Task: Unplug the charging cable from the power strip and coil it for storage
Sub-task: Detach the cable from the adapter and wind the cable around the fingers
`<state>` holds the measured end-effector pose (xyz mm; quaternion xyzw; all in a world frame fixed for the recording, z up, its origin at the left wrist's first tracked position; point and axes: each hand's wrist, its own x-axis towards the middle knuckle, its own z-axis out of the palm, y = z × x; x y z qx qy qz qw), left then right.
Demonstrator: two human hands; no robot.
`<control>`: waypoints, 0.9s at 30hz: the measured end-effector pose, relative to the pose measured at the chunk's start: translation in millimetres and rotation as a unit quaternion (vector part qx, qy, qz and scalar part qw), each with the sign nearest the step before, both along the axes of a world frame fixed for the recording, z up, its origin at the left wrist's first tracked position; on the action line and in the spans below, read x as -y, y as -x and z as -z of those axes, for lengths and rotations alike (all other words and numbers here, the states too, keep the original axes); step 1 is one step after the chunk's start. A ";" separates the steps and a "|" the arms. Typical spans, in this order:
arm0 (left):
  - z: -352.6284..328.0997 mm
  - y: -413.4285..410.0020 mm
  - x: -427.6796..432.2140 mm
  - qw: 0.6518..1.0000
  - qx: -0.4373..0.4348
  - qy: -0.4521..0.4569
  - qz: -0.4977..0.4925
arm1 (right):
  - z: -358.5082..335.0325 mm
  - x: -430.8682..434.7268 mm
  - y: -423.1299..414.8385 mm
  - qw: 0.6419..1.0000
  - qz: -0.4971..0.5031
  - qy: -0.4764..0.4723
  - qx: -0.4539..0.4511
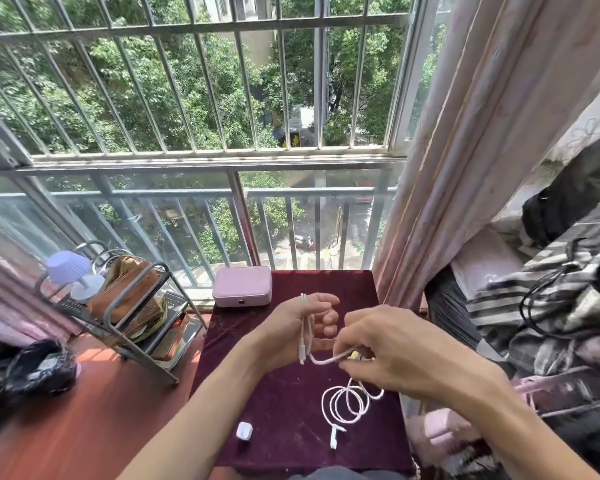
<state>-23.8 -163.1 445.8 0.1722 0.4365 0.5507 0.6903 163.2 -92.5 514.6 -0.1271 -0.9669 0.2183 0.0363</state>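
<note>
Possibly yellow label (354,356) on white cable (326,362).

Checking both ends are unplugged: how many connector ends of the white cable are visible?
2. One connector hangs from the left hand; the other connector lies on the table, near the charger brick.

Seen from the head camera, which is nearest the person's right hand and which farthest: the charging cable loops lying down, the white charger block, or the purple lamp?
1. Charging cable loops, just below the right hand.
2. White charger block, lower left.
3. Purple lamp, far left.
</note>
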 end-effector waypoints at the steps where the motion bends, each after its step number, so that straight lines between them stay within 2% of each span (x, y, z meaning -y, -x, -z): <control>1: -0.7 -2.4 -0.5 1.000 -0.017 0.003 0.009 | -7.3 -1.8 1.4 1.000 -0.011 -0.002 0.002; 5: -1.4 -10.0 1.8 0.996 -0.061 -0.016 0.070 | -29.8 -17.7 5.8 0.996 -0.049 0.074 -0.030; 9: -6.0 -16.3 7.1 0.990 0.005 -0.062 0.123 | -26.3 -50.6 16.2 0.974 -0.047 0.209 -0.069; 13: -11.7 -25.3 7.3 0.988 0.038 -0.085 0.123 | -5.2 -67.0 26.0 0.949 -0.044 0.298 -0.090; 18: -17.1 -36.8 7.0 0.984 0.132 -0.075 0.095 | 19.1 -74.6 27.8 0.904 -0.019 0.405 -0.133; 22: -23.1 -39.7 6.7 0.981 0.133 -0.082 0.117 | 30.9 -76.8 27.0 0.859 -0.005 0.486 -0.164; 27: -30.8 -38.4 8.0 0.978 0.129 -0.101 0.130 | 51.4 -69.9 25.6 0.828 0.068 0.515 -0.209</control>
